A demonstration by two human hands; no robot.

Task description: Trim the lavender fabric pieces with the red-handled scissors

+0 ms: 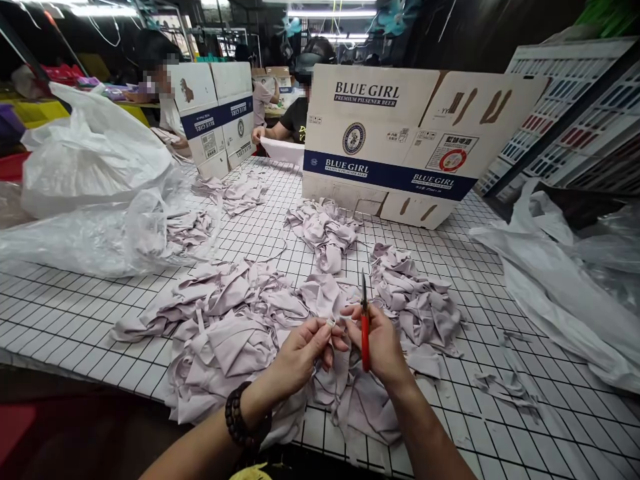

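My left hand (305,350) pinches a small white tag or label on a pale lilac fabric piece (345,400) that hangs over the table's front edge. My right hand (383,343) is closed round red-handled thread snips (365,327), blades pointing up and away from me. The two hands almost touch above the cloth. More lilac fabric pieces lie in heaps: one to the left (220,320), one to the right (420,303), one farther back (325,230). A dark bead bracelet (237,417) sits on my left wrist.
The table (500,280) has a white grid-patterned top. A Blue Girl beer carton (400,143) stands upright behind the heaps, another carton (217,117) at back left. Clear plastic bags lie at left (95,193) and right (565,280). Other people work behind the cartons.
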